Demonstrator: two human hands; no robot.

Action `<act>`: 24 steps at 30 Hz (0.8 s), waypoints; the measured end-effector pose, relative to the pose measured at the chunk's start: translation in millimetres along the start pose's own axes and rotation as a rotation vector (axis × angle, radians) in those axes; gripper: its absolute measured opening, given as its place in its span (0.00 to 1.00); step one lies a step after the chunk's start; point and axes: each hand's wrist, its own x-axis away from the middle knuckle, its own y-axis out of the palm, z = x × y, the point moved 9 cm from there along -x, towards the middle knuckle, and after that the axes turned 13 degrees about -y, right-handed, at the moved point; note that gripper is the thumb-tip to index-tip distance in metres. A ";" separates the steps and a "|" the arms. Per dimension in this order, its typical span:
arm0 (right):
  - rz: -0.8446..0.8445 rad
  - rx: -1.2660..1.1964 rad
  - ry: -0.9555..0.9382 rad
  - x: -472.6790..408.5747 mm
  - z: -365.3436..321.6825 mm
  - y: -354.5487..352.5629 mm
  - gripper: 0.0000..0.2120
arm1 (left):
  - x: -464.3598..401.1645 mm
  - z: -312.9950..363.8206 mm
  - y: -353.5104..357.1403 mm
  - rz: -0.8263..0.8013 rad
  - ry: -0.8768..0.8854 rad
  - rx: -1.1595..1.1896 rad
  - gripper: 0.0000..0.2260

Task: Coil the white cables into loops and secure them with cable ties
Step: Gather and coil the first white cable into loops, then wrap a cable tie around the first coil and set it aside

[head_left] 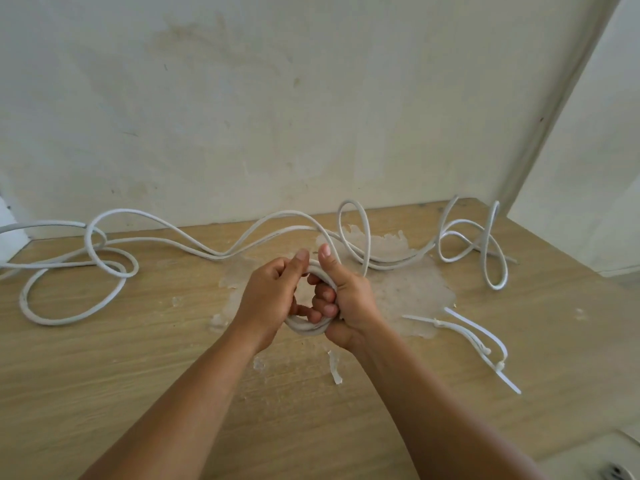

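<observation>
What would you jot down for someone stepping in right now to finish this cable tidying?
Left hand: grips the left side of a small coil of white cable.
Right hand: grips the coil's right side, thumb up over the top.
The coil is held just above the wooden table, a few turns wound, no tie on it.
Loose cable still sprawls across the back of the table, left to right.
Cable ties lie on the table to the right of the hands, unused.
Left to do: wind in the rest, then tie the coil.
</observation>
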 end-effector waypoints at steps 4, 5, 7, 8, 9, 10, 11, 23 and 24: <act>-0.027 0.226 -0.089 7.0 -16.8 -17.5 0.25 | 3.4 -7.2 12.4 0.069 0.003 0.053 0.17; -0.008 0.322 -0.137 7.3 -23.6 -26.8 0.25 | 3.2 -10.4 16.5 0.067 -0.002 0.055 0.17; 0.052 0.531 -0.235 6.8 -36.6 -45.9 0.27 | 4.2 -18.4 24.8 0.068 -0.030 0.052 0.16; 0.087 0.636 -0.269 7.3 -41.3 -55.2 0.30 | 4.7 -22.5 28.3 0.073 -0.044 0.049 0.16; 0.126 0.732 -0.289 9.3 -45.6 -63.4 0.32 | 4.6 -27.5 30.4 0.083 -0.058 0.039 0.16; 0.171 0.802 -0.303 10.9 -49.4 -72.9 0.33 | 4.4 -32.2 31.7 0.097 -0.072 0.023 0.17; 0.221 0.837 -0.315 13.9 -53.4 -83.0 0.31 | 3.9 -37.0 31.7 0.113 -0.082 0.002 0.18; 0.289 1.823 -0.162 37.7 -71.5 -180.7 0.16 | 4.6 -61.6 16.4 0.264 -0.167 -0.033 0.23; 0.283 1.828 -0.167 36.5 -71.9 -180.6 0.16 | 5.3 -60.4 15.5 0.268 -0.166 -0.031 0.22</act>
